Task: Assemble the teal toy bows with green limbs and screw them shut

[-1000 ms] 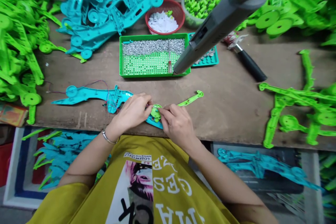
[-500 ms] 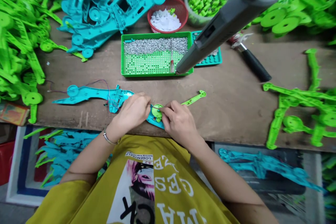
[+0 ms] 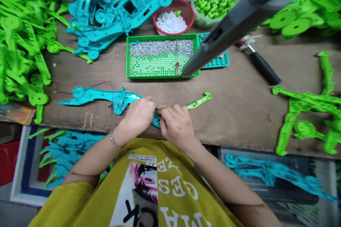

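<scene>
Near the front edge of the wooden bench [image 3: 234, 120], the left hand [image 3: 137, 117] and the right hand [image 3: 177, 127] sit close together, and their fingertips almost meet. The left hand presses on a long, flat teal plastic part [image 3: 98, 95]. The right fingers [image 3: 170, 111] curl over a small, round lime green plastic part [image 3: 161, 107] that sits on the teal part. A moment ago more of the round part showed, but now the fingers hide most of it, and only a thin rim peeks out. A thin lime green plastic arm [image 3: 199, 101] sticks out to the right of the hands. Thin purple and red wires [image 3: 114, 99] lie on the teal part. A silver bracelet [image 3: 114, 143] circles the left wrist.

Toward the back edge, a green plastic tray [image 3: 162, 38] holds many silver screws [image 3: 160, 48] and a small red-handled screwdriver [image 3: 177, 67]. A big gray electric screwdriver [image 3: 239, 21] hangs over the tray's right corner. Behind the tray are a red plastic basket [image 3: 173, 3] of white discs and a clear tub [image 3: 214, 0] of small green pieces. Heaps of bright green plastic parts [image 3: 23, 42] fill the left edge, and teal plastic parts [image 3: 114, 3] crowd the back.
</scene>
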The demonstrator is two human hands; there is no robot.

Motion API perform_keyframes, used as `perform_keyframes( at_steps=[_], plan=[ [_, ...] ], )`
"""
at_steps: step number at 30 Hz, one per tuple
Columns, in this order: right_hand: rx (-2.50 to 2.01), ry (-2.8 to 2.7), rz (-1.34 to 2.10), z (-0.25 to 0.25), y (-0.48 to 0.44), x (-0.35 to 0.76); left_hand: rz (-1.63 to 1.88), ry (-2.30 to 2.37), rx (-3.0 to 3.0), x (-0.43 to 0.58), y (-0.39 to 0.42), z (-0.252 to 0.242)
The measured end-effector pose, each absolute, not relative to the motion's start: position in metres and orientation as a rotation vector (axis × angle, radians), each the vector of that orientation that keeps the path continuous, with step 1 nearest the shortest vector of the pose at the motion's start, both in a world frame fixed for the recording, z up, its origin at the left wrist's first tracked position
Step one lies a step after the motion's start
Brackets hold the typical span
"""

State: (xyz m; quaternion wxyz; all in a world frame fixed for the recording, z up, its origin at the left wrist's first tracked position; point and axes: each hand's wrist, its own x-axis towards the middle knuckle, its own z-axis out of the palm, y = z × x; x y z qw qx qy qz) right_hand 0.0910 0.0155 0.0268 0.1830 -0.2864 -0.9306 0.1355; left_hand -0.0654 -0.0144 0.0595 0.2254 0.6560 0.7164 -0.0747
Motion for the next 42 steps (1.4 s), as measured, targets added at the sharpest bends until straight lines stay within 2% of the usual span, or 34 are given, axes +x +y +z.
perform_keyframes(
  at_steps=[17, 26, 37, 42],
  plan=[
    [-0.946, -2.563, 0.379, 0.014, 0.0, 0.086, -0.049, 1.942, 1.796, -0.074, -0.018, 0.051],
    [-0.92, -2.681, 0.362, 0.019, 0.006, 0.084, 0.235, 1.861, 1.725, -0.105, -0.018, 0.064],
    [-0.898, -2.662, 0.48, 0.014, 0.009, 0.084, 0.248, 1.831, 1.75, -0.11, -0.017, 0.064],
    [-0.938, -2.724, 0.474, 0.017, 0.011, 0.083, 0.145, 1.862, 1.769, -0.11, -0.01, 0.064]
  ],
)
